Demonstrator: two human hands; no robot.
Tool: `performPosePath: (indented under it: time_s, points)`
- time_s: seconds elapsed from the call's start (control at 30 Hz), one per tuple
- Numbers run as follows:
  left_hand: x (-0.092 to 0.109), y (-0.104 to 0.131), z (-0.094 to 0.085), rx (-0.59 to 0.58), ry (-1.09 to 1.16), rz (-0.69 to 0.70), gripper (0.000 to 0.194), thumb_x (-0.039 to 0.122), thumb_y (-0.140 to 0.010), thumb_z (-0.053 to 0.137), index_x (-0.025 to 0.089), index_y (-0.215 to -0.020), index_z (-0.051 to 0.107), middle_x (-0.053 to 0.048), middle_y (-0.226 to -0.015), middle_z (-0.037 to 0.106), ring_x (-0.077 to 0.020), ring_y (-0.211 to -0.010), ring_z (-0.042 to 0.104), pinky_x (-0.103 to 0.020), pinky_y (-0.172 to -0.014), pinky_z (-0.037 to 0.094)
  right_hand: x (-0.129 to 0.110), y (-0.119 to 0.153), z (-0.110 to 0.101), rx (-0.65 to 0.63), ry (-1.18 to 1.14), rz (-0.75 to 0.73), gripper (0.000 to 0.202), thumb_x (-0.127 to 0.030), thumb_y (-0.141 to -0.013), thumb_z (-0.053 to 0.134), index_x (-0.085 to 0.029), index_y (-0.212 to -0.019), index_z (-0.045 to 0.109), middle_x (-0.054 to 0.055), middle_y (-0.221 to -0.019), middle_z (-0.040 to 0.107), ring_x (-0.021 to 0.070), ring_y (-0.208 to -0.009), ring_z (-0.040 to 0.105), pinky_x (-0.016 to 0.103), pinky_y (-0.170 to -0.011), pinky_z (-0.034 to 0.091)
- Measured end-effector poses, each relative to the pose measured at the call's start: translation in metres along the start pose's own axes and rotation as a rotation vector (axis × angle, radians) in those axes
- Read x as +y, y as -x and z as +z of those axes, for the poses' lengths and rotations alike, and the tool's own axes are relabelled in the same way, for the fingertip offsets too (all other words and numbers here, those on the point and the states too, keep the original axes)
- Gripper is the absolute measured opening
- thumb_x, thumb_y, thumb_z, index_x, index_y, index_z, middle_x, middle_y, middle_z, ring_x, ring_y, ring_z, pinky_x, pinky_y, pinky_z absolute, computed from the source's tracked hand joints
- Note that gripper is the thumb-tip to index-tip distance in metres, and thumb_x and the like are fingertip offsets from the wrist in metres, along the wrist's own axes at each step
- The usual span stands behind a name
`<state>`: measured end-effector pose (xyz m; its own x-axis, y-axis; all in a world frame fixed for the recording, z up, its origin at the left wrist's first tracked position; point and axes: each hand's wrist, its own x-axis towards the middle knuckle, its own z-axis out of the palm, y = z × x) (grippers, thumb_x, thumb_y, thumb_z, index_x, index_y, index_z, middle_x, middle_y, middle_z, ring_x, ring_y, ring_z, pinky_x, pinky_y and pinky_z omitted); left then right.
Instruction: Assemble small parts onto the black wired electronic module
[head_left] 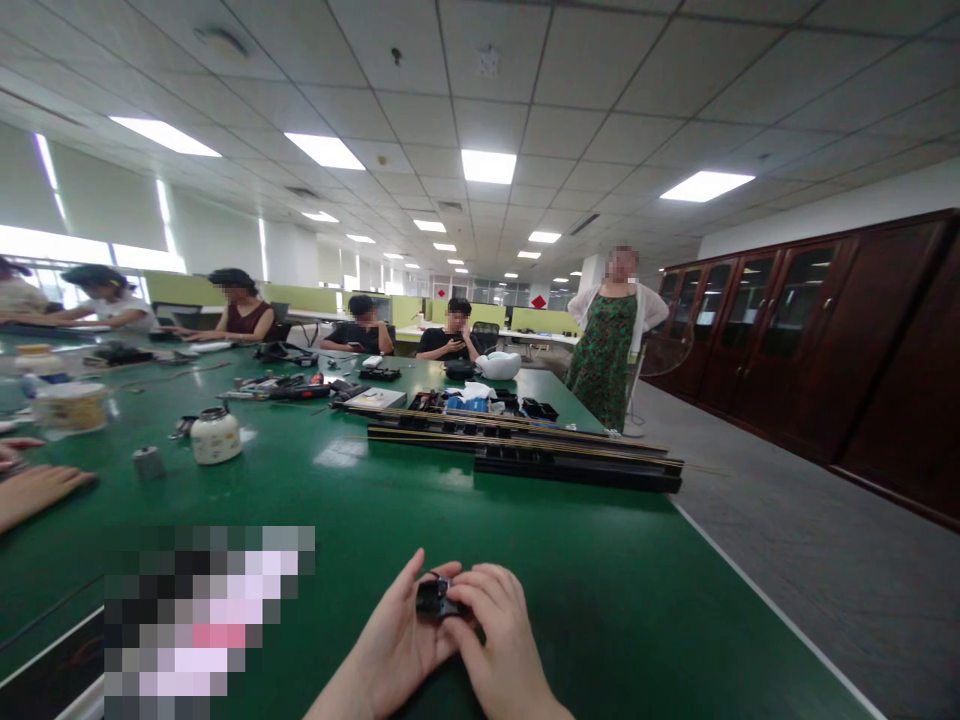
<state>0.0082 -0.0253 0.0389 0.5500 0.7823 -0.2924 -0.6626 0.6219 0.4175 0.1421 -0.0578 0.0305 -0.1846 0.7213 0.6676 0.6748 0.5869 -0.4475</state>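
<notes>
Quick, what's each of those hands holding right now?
Left hand: holding a small black object, palm turned up.
Right hand: fingers closed on the same object.

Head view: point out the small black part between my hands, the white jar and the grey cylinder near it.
Small black part (pixel 430 600): head view, on its uncovered dark face.
White jar (pixel 216 439): head view, middle of its body.
Grey cylinder (pixel 149 464): head view, on its side wall.

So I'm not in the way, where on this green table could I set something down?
The table is bare between its right edge and the right hand, and between the left hand and the black rails. Behind those rails, trays and blue items crowd it.
</notes>
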Motion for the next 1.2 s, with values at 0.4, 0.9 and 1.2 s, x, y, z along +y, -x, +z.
performPosePath:
  time_s: [0.4,0.9,1.2]
  points:
    - [0.006,0.001,-0.003,0.051,-0.02,0.044,0.033,0.04,-0.073,0.056,0.011,-0.087,0.057,-0.015,-0.083,0.066,-0.0229,-0.075,0.065,-0.038,-0.079,0.046,0.013,0.006,0.004,0.123,0.047,0.078,0.019,-0.02,-0.082,0.05,-0.024,-0.099,0.055,0.004,-0.097,0.062,0.0194,-0.096,0.054,0.037,-0.086,0.044]
    - [0.008,0.001,-0.003,0.056,0.022,0.051,0.035,0.038,-0.072,0.057,0.009,-0.091,0.052,-0.025,-0.101,0.06,-0.0318,-0.086,0.063,-0.035,-0.071,0.051,0.032,0.007,0.005,0.315,0.101,0.329,0.026,-0.03,-0.086,0.039,-0.019,-0.103,0.055,0.008,-0.102,0.062,0.0217,-0.097,0.055,0.038,-0.084,0.042]
    - [0.01,-0.002,-0.003,0.089,0.028,0.052,0.037,0.04,-0.069,0.06,0.01,-0.091,0.053,-0.024,-0.102,0.061,-0.0304,-0.083,0.065,-0.033,-0.068,0.052,0.038,0.006,0.001,0.418,0.124,0.397,0.034,-0.036,-0.086,0.034,-0.016,-0.103,0.054,0.011,-0.103,0.061,0.0242,-0.098,0.053,0.041,-0.085,0.038]
